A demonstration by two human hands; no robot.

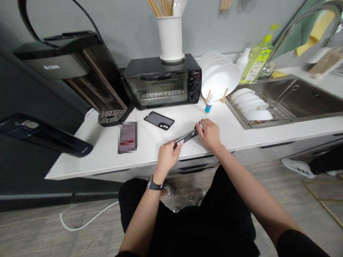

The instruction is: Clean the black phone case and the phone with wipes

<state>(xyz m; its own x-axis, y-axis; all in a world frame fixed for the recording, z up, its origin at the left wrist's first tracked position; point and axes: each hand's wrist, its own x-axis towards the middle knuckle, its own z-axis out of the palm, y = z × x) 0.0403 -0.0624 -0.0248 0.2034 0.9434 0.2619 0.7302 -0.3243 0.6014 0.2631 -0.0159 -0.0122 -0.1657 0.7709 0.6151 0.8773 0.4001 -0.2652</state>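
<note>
Between my two hands is a dark phone (pixel 187 137), tilted over the front edge of the white counter (pixel 107 160). My left hand (pixel 168 154) grips its lower left end, fingers closed. The upper right end is pinched by my right hand (pixel 209 134), which also has something small and whitish at its fingertips, too small to make out. A phone case (pixel 159 120) with camera holes lies on the counter behind the phone. Behind my right hand stands a small white and blue spray bottle (pixel 209 104). A blurred-out dark reddish item (pixel 128 137) lies to the left.
A toaster oven (pixel 163 85) holds a white utensil pot (pixel 170 37). Left are a black drink machine (pixel 93 75) and a dark bottle (pixel 45 135). Right are white plates (pixel 221 76), a soap bottle (pixel 257 59) and a sink (pixel 302 96) with bowls (pixel 252 105). Someone's shoe (pixel 298 167) shows at right.
</note>
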